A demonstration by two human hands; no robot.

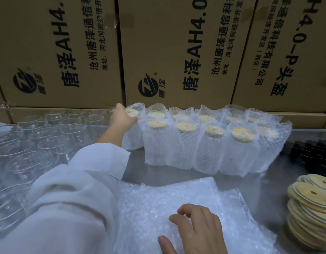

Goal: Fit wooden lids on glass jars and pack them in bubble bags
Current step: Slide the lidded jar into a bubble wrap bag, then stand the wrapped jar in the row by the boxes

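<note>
The bagged jar (131,125) at the left end of the back row, upper centre of the frame, is glass under a loose bubble sleeve: probably fairly heavy, breakable, and slippery where the film slides over it. Its wooden lid (131,112) seems only to rest in the mouth, so the safest hold is likely around the body, not the soft bag top. The left hand (122,119) reaches to it, grip closed on the bag's upper edge beside the lid, thumb side against the film. The other packed jars (184,143) stand in two rows to its right, touching one another, before the cardboard cartons (177,52).

The flat stack of bubble bags (158,202) lies at lower centre on the metal surface (279,187); light, limp, and clingy, best pinched at an open edge. The right hand (195,230) rests on top, fingers apart and slightly curled, holding nothing. Bare glass jars (48,136) crowd the left side; loose lids (312,213) pile at the lower right
</note>
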